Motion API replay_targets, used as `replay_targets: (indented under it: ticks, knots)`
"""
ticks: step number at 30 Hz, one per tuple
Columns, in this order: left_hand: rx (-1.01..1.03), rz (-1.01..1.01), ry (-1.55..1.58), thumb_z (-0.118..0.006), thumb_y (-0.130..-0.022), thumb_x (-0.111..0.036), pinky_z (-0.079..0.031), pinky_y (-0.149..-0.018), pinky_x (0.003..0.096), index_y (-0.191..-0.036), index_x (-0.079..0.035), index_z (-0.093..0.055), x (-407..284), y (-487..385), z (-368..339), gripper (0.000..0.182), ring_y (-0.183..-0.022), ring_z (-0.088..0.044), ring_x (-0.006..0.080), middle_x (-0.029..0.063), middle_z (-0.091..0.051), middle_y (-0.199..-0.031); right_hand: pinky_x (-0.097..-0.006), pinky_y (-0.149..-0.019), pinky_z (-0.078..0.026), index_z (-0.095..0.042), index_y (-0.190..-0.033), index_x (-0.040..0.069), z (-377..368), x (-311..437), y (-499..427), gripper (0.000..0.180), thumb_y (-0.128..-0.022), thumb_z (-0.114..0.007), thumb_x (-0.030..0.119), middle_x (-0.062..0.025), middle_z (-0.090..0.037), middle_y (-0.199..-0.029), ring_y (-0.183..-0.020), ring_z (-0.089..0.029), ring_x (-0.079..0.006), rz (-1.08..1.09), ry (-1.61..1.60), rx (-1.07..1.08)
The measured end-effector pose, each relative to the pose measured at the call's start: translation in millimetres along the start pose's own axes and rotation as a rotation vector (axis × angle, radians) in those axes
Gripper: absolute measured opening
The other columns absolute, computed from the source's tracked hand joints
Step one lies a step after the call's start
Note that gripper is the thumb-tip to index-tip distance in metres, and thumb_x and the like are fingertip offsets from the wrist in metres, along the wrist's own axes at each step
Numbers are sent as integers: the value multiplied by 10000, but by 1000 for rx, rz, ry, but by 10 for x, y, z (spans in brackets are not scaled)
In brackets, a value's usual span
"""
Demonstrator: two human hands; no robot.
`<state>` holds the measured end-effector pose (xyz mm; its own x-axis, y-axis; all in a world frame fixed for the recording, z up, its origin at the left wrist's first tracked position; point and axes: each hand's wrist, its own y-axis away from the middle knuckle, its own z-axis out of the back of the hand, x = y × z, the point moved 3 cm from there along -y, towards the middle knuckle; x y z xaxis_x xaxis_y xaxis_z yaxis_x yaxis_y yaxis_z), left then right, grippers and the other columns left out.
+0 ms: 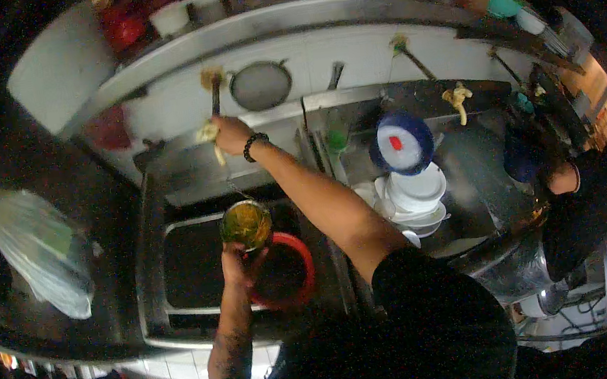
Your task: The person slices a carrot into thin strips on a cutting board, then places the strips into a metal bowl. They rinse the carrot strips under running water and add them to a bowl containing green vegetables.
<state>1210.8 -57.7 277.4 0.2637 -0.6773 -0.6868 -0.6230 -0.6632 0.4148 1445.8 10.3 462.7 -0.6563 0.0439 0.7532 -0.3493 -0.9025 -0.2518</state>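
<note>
My left hand [240,265] holds a round container [246,225] with green and yellow contents over the left sink basin. A thin stream of water falls into it from a wall tap. Farther away, my right hand [232,135], with a dark beaded bracelet at its wrist, is on the yellowish tap [207,132] at the wall. The part it grips is partly hidden by the fingers. A red round tub or basin [306,261] stands in the sink, just right of and below the container.
Right of the sink divider, white plates and bowls [417,191] are stacked near a blue-rimmed bowl [404,143]. A round strainer [261,85] hangs on the wall. A plastic bag [38,250] lies at left. Another person's arm [563,179] shows at right, and a shelf [318,16] runs above.
</note>
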Motion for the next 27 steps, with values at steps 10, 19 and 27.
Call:
replay_targets:
  ticks: [10, 19, 27]
  knots:
    - [35, 88, 1, -500, -776, -118, -566, -871, 477, -1459, -186, -351, 104, 900, 106, 702, -1212, -533, 309, 100, -491, -1375, -468, -1050, -434, -416, -1422, 11, 272, -200, -379, 597, -882, -641, 128, -247, -504, -1378, -1244, -539, -387, 164, 520, -235]
    - [-140, -27, -45, -445, -774, -50, -576, -832, 444, -1468, -225, -370, -40, 1332, -204, 719, -1190, -544, 274, 56, -506, -1369, -482, -1102, -363, -540, -1348, -38, 148, 301, -550, 488, -899, -582, 146, -254, -646, -1193, -1087, -624, -414, 195, 1192, -16]
    - [-127, 14, -31, -475, -731, -66, -524, -898, 493, -1505, -245, -325, 92, 1160, 21, 809, -1255, -519, 285, 46, -494, -1415, -437, -1168, -326, -567, -1317, -28, 369, 551, -422, 418, -947, -519, 163, -253, -438, -1473, -1359, -438, -377, 540, 1188, 108]
